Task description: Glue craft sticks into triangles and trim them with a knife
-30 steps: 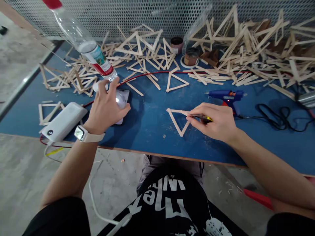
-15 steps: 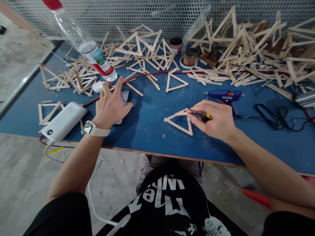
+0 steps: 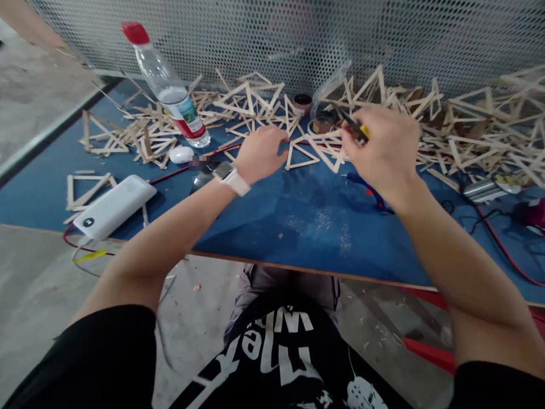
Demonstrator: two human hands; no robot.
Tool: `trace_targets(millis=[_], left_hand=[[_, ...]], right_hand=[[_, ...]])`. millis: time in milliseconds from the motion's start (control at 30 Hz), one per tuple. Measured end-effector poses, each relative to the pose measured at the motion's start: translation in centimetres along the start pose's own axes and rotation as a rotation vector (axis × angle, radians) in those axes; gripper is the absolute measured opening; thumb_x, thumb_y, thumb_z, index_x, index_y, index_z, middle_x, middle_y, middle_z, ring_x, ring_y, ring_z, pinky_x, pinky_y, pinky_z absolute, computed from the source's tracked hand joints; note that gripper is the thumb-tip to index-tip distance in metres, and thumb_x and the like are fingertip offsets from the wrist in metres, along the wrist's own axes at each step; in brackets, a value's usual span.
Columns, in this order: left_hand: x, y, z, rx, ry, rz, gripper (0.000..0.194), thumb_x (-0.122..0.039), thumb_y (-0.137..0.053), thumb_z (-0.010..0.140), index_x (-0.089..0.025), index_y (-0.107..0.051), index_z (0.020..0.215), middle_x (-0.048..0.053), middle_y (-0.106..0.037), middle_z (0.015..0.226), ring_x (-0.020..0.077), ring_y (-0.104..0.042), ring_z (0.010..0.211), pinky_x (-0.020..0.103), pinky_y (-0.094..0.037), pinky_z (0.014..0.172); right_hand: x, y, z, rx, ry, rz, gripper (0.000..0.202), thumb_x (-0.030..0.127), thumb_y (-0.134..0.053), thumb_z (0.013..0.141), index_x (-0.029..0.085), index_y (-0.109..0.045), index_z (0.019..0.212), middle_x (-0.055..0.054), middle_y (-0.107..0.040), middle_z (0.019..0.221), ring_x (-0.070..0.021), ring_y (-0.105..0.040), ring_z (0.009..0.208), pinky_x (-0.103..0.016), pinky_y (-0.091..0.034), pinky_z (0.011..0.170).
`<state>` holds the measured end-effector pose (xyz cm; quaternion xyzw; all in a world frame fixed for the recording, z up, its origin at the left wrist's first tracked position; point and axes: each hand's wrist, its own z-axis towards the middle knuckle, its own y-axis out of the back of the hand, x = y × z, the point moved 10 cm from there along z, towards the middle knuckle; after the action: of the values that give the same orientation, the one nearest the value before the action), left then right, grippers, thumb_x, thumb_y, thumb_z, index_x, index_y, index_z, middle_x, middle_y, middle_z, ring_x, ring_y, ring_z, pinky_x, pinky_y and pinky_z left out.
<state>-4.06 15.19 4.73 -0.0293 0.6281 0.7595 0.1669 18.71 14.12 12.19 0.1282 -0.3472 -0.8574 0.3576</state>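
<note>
My right hand (image 3: 381,150) is closed around a slim black tool with a yellow part (image 3: 360,130); its exact kind is unclear. At my right fingertips, a triangle of flat wooden craft sticks (image 3: 322,153) is tilted above the back of the table, one corner pinched. My left hand (image 3: 261,152) hangs over the middle of the table with thumb and fingers apart, holding nothing. Just right of its fingertips lies another stick triangle (image 3: 302,166). A blue hot glue gun (image 3: 365,187) rests below my right hand, partly hidden by it.
Piles of sticks and stick triangles (image 3: 251,102) line the perforated metal screen (image 3: 238,40). A water bottle (image 3: 185,113), white earbud case (image 3: 181,154) and power bank (image 3: 114,207) stand left. A small jar (image 3: 324,122) sits at the back. Cables cross the blue table (image 3: 272,216).
My right hand has lifted the stick triangle from the front of the table toward the back, still with the tool. My left hand has moved right, away from the phone.
</note>
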Motion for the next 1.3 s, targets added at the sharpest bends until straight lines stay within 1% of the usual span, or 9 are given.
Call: trace_targets(millis=[167,300,433,567,667,833,900,1067,1300], left_hand=[[-1.1,-3.3,5.5,-0.044,0.023,-0.047,0.044,-0.046,-0.080,0.115,-0.019,-0.073,0.149,0.014,-0.074,0.152,0.0300,-0.076,0.134,0.054,-0.069,0.115],[-0.9,-4.1,6.8,-0.072,0.000,-0.151,0.019,-0.025,-0.072,0.112,-0.017,-0.085,0.124,0.015,-0.083,0.136,0.0310,-0.078,0.128,0.055,-0.064,0.121],[-1.2,-2.4,5.3,-0.145,-0.093,-0.301,0.022,-0.023,-0.069,0.105,-0.021,-0.089,0.114,0.014,-0.089,0.121,0.0304,-0.081,0.118,0.052,-0.063,0.120],[-2.7,0.3,0.4,-0.235,-0.322,-0.542,0.020,-0.038,-0.076,0.106,-0.030,-0.092,0.115,0.007,-0.093,0.118,0.0273,-0.086,0.109,0.046,-0.069,0.106],[-3.3,1.3,-3.3,-0.250,-0.443,-0.694,0.022,-0.047,-0.083,0.106,-0.030,-0.094,0.113,0.005,-0.094,0.113,0.0249,-0.090,0.103,0.041,-0.073,0.098],[-4.3,1.0,-5.7,-0.140,-0.519,-0.957,0.023,-0.054,-0.088,0.108,-0.032,-0.094,0.109,0.006,-0.094,0.113,0.0260,-0.093,0.106,0.042,-0.077,0.100],[-4.4,0.6,-5.8,-0.092,-0.476,-1.034,0.024,-0.056,-0.091,0.106,-0.034,-0.093,0.115,0.005,-0.094,0.110,0.0264,-0.093,0.104,0.041,-0.079,0.096],[-4.0,-0.5,-5.9,-0.080,-0.331,-1.236,0.029,-0.054,-0.098,0.100,-0.029,-0.093,0.113,0.002,-0.093,0.112,0.0248,-0.093,0.099,0.039,-0.081,0.089],[-4.3,-2.0,-6.0,-0.023,-0.292,-1.325,0.029,-0.057,-0.096,0.102,-0.034,-0.096,0.120,-0.001,-0.092,0.100,0.0240,-0.092,0.092,0.037,-0.082,0.085]], right_hand=[[-6.8,-5.9,3.8,-0.038,-0.045,-0.036,0.046,0.068,-0.076,0.105,0.031,-0.068,0.079,-0.007,-0.069,0.067,-0.0253,-0.060,0.063,-0.043,-0.053,0.059],[-8.2,-8.4,3.6,0.073,-0.106,-0.078,0.046,0.067,-0.080,0.104,0.027,-0.071,0.083,-0.011,-0.076,0.080,-0.0234,-0.063,0.071,-0.043,-0.058,0.070],[-4.1,-5.4,1.5,0.102,-0.093,-0.125,0.043,0.065,-0.079,0.108,0.022,-0.079,0.100,-0.014,-0.082,0.100,-0.0254,-0.072,0.083,-0.042,-0.060,0.077],[2.7,-1.7,-2.3,0.156,0.019,0.087,0.032,0.051,-0.062,0.120,0.026,-0.080,0.119,-0.011,-0.084,0.112,-0.0282,-0.079,0.093,-0.042,-0.058,0.078],[5.3,0.4,-5.0,0.158,0.035,0.304,0.041,0.059,-0.054,0.122,0.025,-0.078,0.120,-0.008,-0.081,0.104,-0.0222,-0.075,0.084,-0.038,-0.055,0.072],[4.5,-0.2,-8.0,0.231,-0.142,0.695,0.048,0.063,-0.045,0.124,0.028,-0.078,0.120,0.000,-0.068,0.083,-0.0169,-0.062,0.064,-0.036,-0.054,0.067],[4.2,-0.5,-8.7,0.217,-0.152,0.633,0.040,0.056,-0.048,0.125,0.028,-0.076,0.123,0.000,-0.071,0.084,-0.0159,-0.065,0.062,-0.034,-0.055,0.065],[6.4,-0.4,-9.4,0.187,0.051,0.321,0.030,0.032,-0.052,0.125,0.027,-0.073,0.146,-0.003,-0.089,0.110,-0.0170,-0.086,0.089,-0.028,-0.057,0.065],[7.0,-0.4,-9.8,0.202,0.017,0.258,0.035,0.027,-0.053,0.124,0.028,-0.071,0.154,-0.004,-0.091,0.121,-0.0195,-0.089,0.095,-0.029,-0.065,0.069]])
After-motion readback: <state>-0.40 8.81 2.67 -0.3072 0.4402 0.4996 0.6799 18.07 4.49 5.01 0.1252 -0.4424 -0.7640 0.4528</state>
